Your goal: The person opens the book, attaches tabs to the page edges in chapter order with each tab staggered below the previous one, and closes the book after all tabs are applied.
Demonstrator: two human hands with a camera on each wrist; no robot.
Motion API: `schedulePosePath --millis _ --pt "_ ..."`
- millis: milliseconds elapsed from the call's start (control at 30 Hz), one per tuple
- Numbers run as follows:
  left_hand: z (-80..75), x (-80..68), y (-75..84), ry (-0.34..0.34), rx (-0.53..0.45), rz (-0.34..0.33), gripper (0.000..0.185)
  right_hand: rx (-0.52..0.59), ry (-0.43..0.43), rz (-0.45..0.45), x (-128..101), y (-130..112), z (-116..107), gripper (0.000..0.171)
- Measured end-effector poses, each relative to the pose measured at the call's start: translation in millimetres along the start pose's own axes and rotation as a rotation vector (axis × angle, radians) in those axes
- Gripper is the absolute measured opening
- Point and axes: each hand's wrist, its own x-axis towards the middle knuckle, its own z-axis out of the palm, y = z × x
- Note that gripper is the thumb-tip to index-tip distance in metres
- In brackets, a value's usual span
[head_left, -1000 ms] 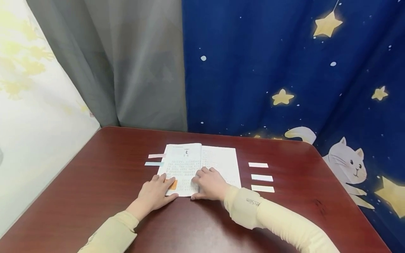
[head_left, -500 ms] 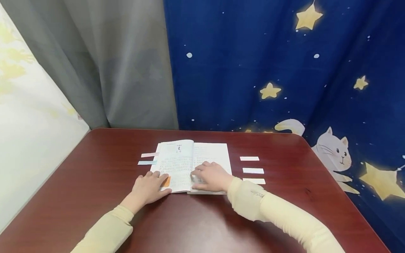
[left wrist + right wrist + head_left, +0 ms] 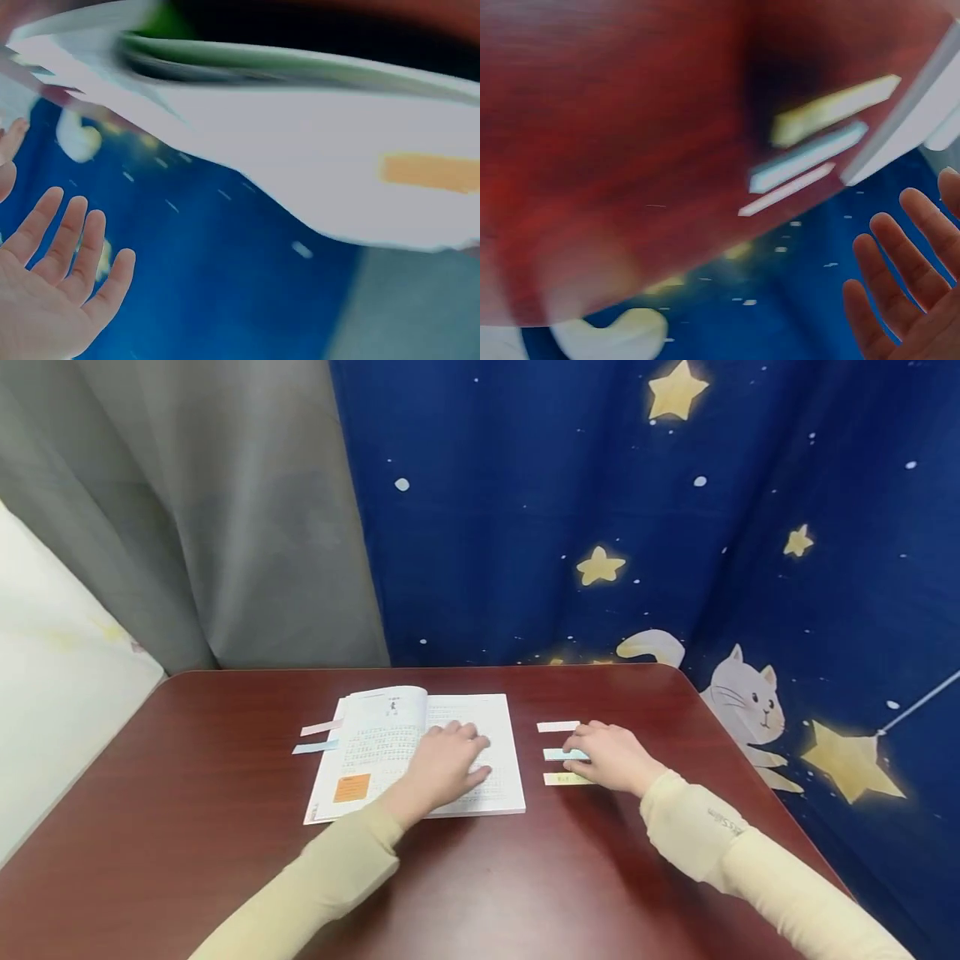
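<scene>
An open book lies on the table, with an orange block printed or stuck low on its left page. Above the book's middle and right page is my left hand, fingers spread and holding nothing; contact with the paper cannot be made out. My right hand hovers at the paper strips right of the book, its fingers straight in the right wrist view and free of any strip. Those strips are a pinkish one, a blue one and a yellow one.
A pink tab and a blue tab stick out past the book's left edge. The dark red table ends at a grey curtain and a blue star-patterned curtain.
My left hand has left the page's lower left corner and moved right across the book, uncovering the orange block. My right hand has gone from the right page to the strips. The view has turned right.
</scene>
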Motion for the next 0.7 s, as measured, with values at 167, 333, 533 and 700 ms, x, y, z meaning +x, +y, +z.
schedulePosePath --millis 167,333,533,700 --pt "22.5 29.9 32.8 -0.083 0.026 0.043 0.027 -0.013 -0.031 0.028 -12.7 10.4 13.1 0.016" --pt "42.2 44.8 53.8 -0.147 0.041 0.021 0.021 -0.017 -0.027 0.049 -16.3 18.3 26.2 0.013" --pt "56.6 52.7 67.6 -0.144 0.056 0.000 0.017 -0.026 -0.047 0.067 -21.4 24.2 33.0 0.013" --pt "63.7 57.6 75.2 -0.142 0.070 0.008 0.014 -0.023 -0.050 0.069 -26.1 27.6 33.9 0.016"
